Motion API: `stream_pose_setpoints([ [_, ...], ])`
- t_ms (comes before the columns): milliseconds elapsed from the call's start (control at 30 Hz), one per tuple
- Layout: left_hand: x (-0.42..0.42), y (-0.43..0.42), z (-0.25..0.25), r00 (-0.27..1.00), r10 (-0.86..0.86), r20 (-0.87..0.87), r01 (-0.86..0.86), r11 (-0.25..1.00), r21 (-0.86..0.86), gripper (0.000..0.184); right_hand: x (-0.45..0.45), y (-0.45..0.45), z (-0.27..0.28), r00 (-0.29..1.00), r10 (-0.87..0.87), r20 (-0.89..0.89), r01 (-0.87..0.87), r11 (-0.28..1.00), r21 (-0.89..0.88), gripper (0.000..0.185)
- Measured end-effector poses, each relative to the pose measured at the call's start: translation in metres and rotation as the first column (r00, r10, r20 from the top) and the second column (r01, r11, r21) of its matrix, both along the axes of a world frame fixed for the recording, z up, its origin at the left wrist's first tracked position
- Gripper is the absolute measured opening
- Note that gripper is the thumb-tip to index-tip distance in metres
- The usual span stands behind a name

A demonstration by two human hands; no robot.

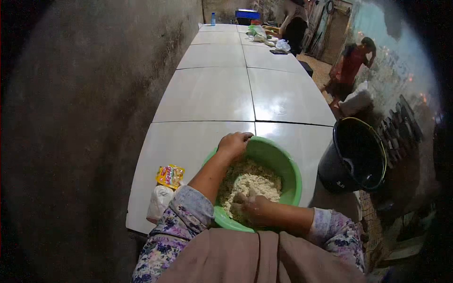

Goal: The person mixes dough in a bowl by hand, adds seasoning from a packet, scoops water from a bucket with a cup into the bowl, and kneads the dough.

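A green plastic basin (295,174) stands on the white tiled table in front of me, with a pale, crumbly flour dough (262,181) inside it. My left hand (234,144) holds the far left part of the basin's rim, fingers curled over the edge. Down in the basin, my right hand (251,207) is sunk into the near side of the dough. Its flour-coated fingers are bent into the crumbs, and their tips are partly hidden.
Left of the basin lie a yellow packet (170,176) and a white plastic bag (160,202). A black bucket (347,165) stands at the table's right edge. Bags (282,45) and a blue-capped bottle (213,19) are at the far end. Two people are beyond, on the right.
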State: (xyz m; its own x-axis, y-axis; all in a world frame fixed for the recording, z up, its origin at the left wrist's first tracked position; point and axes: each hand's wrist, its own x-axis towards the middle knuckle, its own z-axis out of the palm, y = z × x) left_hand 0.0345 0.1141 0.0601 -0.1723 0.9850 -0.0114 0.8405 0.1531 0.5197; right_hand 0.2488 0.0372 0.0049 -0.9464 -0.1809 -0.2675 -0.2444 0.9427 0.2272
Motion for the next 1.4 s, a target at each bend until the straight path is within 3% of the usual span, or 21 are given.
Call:
stream_pose_setpoints([
  [33,-0.001,-0.001,-0.001,1.000,-0.009,-0.007,0.009,1.000,0.020,0.032,-0.006,0.003,0.004,1.000,0.002,-0.003,-0.002,1.000,-0.001,0.057],
  [100,-0.003,-0.001,-0.005,1.000,-0.020,-0.016,0.021,0.999,0.037,0.032,-0.022,0.016,0.022,0.973,-0.108,0.204,0.115,0.993,-0.025,0.052],
  [133,-0.003,0.000,-0.007,1.000,-0.010,-0.017,0.011,0.999,0.034,0.033,-0.016,0.034,0.009,0.953,-0.286,0.097,0.301,0.890,-0.342,0.044],
  [200,-0.001,-0.001,-0.002,1.000,-0.003,-0.017,0.003,0.999,0.038,0.034,-0.016,0.062,0.015,0.942,-0.334,-0.043,0.269,0.824,-0.500,0.032],
  [333,0.001,-0.006,0.012,1.000,-0.014,-0.021,0.013,0.999,-0.052,0.035,-0.023,0.071,0.070,0.902,-0.428,0.061,0.405,0.789,-0.462,0.034],
  [400,0.003,-0.009,0.015,1.000,0.002,0.014,-0.002,1.000,-0.024,0.034,-0.020,0.067,0.089,0.839,-0.545,-0.010,0.438,0.686,-0.581,0.031],
  [433,0.003,-0.010,0.020,0.997,0.024,0.080,-0.019,0.998,-0.059,0.033,-0.021,0.059,0.108,0.839,-0.539,-0.076,0.444,0.758,-0.479,0.016],
  [533,0.002,-0.006,0.010,1.000,0.010,0.027,-0.010,1.000,0.014,0.032,-0.017,0.055,0.130,0.801,-0.591,-0.100,0.464,0.717,-0.519,0.019],
  [567,0.000,-0.003,0.006,0.999,-0.014,0.032,0.013,1.000,0.017,0.031,-0.017,0.056,0.140,0.812,-0.583,0.029,0.520,0.699,-0.491,0.029],
  [667,0.002,-0.004,0.007,1.000,0.015,-0.005,-0.015,1.000,-0.002,0.031,-0.001,0.061,0.134,0.866,-0.494,-0.076,0.368,0.732,-0.574,0.037],
  [700,0.003,-0.005,0.009,1.000,0.021,0.001,-0.021,1.000,-0.005,0.031,0.009,0.068,0.115,0.854,-0.519,-0.031,0.364,0.639,-0.677,0.033],
  [800,0.000,-0.002,0.003,1.000,-0.001,-0.002,0.001,1.000,0.004,0.031,0.014,0.058,0.125,0.802,-0.590,0.092,0.464,0.519,-0.718,0.030],
  [833,0.001,-0.003,0.004,1.000,0.017,0.016,-0.017,1.000,-0.006,0.030,0.015,0.050,0.132,0.782,-0.623,0.018,0.419,0.505,-0.755,0.027],
  [1000,0.002,-0.003,0.003,1.000,-0.008,-0.009,0.008,1.000,0.025,0.030,0.017,0.047,0.125,0.759,-0.650,-0.016,0.462,0.557,-0.690,0.012],
  [1067,0.001,-0.003,0.002,1.000,0.010,-0.009,-0.010,1.000,0.002,0.030,0.016,0.047,0.123,0.748,-0.648,-0.142,0.392,0.604,-0.694,0.010],
  [1200,0.002,-0.004,0.003,0.998,0.008,-0.056,-0.008,1.000,0.011,0.031,0.022,0.048,0.119,0.773,-0.633,0.042,0.462,0.517,-0.720,0.026],
  [1267,0.003,-0.008,0.012,1.000,0.014,0.012,-0.014,1.000,-0.025,0.031,0.026,0.056,0.104,0.800,-0.578,0.160,0.527,0.551,-0.647,0.037],
  [1300,0.002,-0.006,0.009,1.000,0.008,-0.012,-0.009,1.000,-0.019,0.031,0.028,0.064,0.071,0.638,-0.655,0.404,0.635,0.153,-0.757,0.037],
  [1333,0.002,-0.005,0.007,0.999,0.002,-0.037,-0.003,1.000,-0.012,0.031,0.030,0.067,0.040,0.467,-0.604,0.646,0.641,-0.272,-0.718,0.038],
  [1367,0.003,-0.005,0.009,0.999,0.000,-0.037,-0.001,1.000,-0.011,0.031,0.021,0.053,0.032,0.517,-0.738,0.433,0.735,0.125,-0.666,0.042],
  [1400,0.003,-0.005,0.011,0.999,-0.003,-0.043,0.003,1.000,-0.011,0.032,0.019,0.049,0.031,0.518,-0.739,0.432,0.735,0.126,-0.667,0.042],
])
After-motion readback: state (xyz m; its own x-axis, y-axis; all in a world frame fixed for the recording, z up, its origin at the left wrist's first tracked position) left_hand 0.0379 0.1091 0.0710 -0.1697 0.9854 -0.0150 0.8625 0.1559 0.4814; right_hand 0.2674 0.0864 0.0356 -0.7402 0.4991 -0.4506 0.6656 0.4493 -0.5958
